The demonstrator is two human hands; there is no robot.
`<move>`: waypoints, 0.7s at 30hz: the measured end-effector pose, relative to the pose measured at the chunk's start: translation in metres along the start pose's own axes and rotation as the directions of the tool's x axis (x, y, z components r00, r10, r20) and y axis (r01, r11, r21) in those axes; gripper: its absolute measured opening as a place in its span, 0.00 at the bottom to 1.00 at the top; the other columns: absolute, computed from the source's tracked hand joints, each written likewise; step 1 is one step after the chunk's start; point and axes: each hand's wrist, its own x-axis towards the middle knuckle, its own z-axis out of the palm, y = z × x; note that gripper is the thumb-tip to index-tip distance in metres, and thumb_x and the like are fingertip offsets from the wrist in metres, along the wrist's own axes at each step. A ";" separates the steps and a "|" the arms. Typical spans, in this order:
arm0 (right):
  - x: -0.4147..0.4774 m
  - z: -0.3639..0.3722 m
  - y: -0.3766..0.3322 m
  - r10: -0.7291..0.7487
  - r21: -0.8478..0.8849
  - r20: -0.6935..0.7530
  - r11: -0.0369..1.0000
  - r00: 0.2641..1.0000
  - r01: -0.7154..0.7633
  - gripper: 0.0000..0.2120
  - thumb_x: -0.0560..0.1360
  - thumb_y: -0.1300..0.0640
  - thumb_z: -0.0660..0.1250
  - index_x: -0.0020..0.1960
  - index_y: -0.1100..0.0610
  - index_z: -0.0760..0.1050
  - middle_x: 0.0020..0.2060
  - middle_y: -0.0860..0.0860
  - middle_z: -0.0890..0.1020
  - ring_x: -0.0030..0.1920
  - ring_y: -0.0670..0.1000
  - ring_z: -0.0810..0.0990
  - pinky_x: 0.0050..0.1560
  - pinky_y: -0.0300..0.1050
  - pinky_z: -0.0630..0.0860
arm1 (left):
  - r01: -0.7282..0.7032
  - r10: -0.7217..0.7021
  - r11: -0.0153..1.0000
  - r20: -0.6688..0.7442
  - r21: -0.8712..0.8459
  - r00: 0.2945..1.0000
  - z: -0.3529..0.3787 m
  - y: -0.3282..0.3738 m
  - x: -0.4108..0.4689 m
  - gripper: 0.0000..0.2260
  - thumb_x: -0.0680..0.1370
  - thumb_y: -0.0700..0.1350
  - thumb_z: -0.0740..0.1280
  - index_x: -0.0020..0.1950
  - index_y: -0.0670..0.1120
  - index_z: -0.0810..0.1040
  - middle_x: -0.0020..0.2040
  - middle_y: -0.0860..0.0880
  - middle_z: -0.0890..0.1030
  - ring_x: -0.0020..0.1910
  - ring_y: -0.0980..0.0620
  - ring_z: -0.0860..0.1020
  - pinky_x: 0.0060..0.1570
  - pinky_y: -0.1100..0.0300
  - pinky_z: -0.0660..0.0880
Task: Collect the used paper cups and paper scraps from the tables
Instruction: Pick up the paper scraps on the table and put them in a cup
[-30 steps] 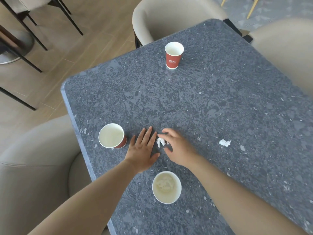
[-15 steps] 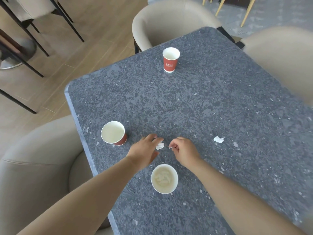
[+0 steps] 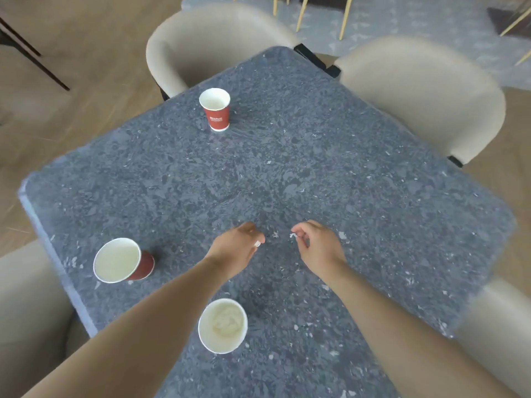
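Three paper cups stand on the dark speckled table [image 3: 316,156]. A red cup [image 3: 215,109] is at the far side, a second red cup [image 3: 120,261] is near the left edge, and a third cup [image 3: 222,326] with white paper scraps inside is close to me. My left hand [image 3: 234,249] pinches a small white scrap [image 3: 257,244] at its fingertips. My right hand [image 3: 319,245] pinches another bit of paper [image 3: 293,235]. Both hands hover just above the table, beyond the near cup. A small white scrap [image 3: 342,234] lies right of my right hand.
Beige padded chairs surround the table: one at the far left [image 3: 212,35], one at the far right [image 3: 425,93], one at the near left [image 3: 26,311] and one at the near right [image 3: 497,326]. Wooden flooring lies to the left.
My hands have lifted off the table and drawn apart, each now pinching a piece of the white paper. The view has shifted so the table looks more centred.
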 end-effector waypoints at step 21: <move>-0.021 0.008 -0.004 -0.033 0.185 0.000 0.982 0.999 0.032 0.05 0.72 0.63 0.67 0.45 0.55 0.79 0.46 0.49 0.78 0.36 0.44 0.70 0.35 0.32 0.65 | -0.002 -0.001 0.999 -0.066 -0.048 0.998 -0.019 0.025 -0.031 0.11 0.77 0.44 0.61 0.57 0.53 0.75 0.58 0.53 0.75 0.52 0.50 0.77 0.45 0.55 0.76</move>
